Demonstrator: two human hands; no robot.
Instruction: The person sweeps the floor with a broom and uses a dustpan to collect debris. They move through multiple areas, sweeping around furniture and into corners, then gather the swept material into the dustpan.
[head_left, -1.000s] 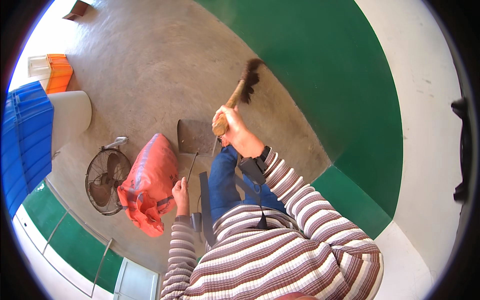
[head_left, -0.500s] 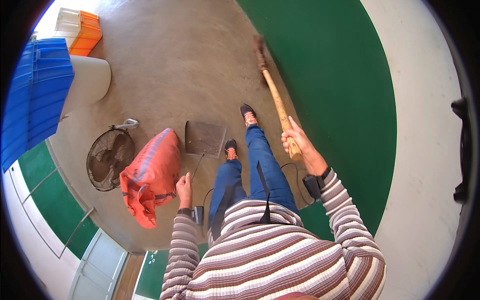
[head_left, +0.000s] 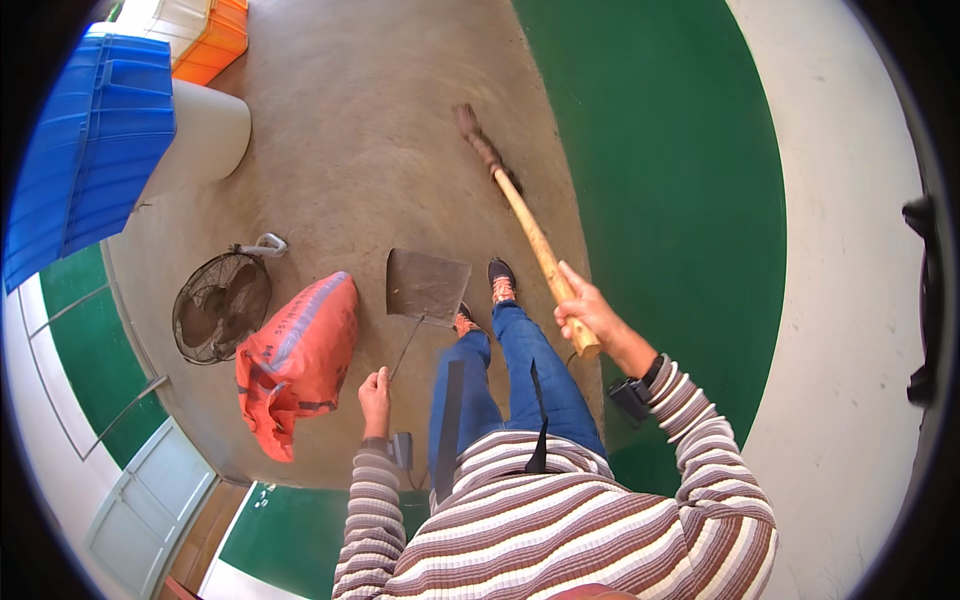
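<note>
My right hand (head_left: 590, 308) is closed around the lower end of a broom's (head_left: 532, 237) pale wooden handle. The broom slants away to the upper left, and its dark brown bristles, blurred by motion, are at the floor. In my left hand (head_left: 375, 398), the fingers are closed on the thin rod handle of a dark, square dustpan (head_left: 425, 285). The pan is low in front of my feet and covers part of my left shoe. Whether it touches the floor, I cannot tell.
Left of the dustpan lies a stuffed red sack (head_left: 308, 335), with a round wire-caged fan (head_left: 222, 308) beyond it. A blue bin (head_left: 95, 150), a white tub (head_left: 215, 130) and an orange-and-white crate (head_left: 215, 45) stand at the far left. A green-and-white wall (head_left: 670, 200) runs along my right.
The broom's head has swung left, away from the green wall and over the floor. The dustpan has shifted slightly right, and my left foot has moved back. Both grips stay the same.
</note>
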